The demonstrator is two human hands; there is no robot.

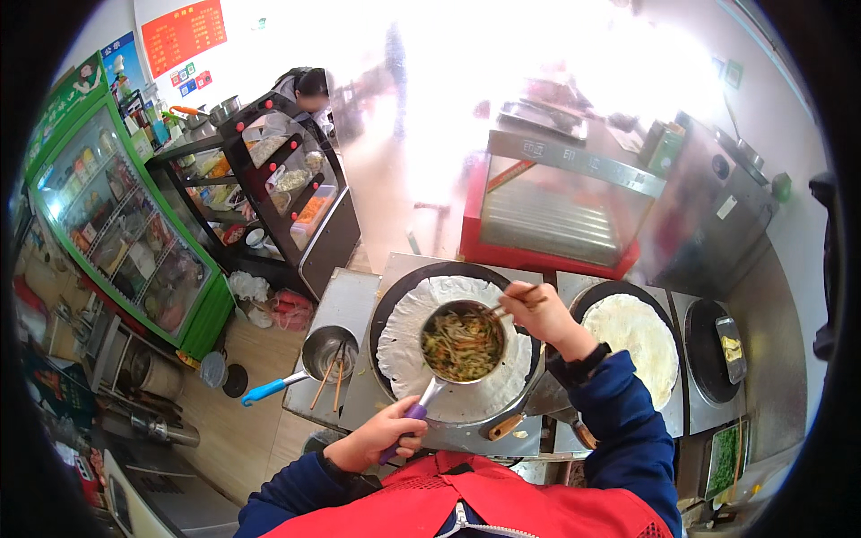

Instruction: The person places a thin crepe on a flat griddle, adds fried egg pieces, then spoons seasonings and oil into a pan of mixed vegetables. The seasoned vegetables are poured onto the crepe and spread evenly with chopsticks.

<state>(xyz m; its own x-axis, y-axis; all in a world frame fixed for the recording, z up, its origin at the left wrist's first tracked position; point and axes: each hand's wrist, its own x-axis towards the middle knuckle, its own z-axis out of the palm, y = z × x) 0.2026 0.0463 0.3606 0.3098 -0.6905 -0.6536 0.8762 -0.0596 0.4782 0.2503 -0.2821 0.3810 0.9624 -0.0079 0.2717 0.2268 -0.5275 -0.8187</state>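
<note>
Left hand (387,435) closed round the purple handle (416,412), presumably to steady the pan (505,351) above the pancake (402,336) on the griddle (380,316). Right hand (538,314), fingers pinched together, grips chopsticks (504,309) slanting to the pan's vegetables (457,343); exact tips unclear. Second saucepan (316,369) sits left, probably parked within reach, sticks (326,381) leaning inside.

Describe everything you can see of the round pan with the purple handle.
The pan is round and looks like silvery metal; its neck runs into the purple handle, which slants toward the person's lower left, gripped by the left hand. Shredded greenish and orange food lies inside. Chopsticks in the right hand reach its upper right. It is over a pale flatbread; whether they touch is unclear.
</note>
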